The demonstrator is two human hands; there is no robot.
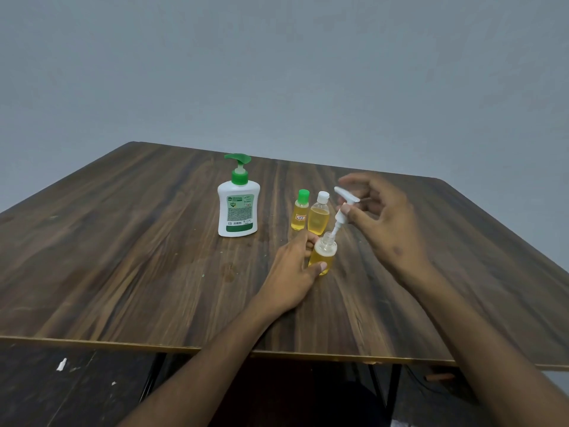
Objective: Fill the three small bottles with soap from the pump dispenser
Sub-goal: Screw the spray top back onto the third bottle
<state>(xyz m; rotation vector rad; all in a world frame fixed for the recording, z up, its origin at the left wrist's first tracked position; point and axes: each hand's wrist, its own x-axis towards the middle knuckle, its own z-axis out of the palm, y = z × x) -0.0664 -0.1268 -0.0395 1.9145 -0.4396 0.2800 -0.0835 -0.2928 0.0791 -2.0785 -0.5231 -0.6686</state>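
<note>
Soap-filled small clear bottle stands upright on the wooden table, gripped by the left hand — the right hand pinches its white pump cap, stem tilted into the open neck directly below.

Head cam, looking fwd and down, close over table
</note>
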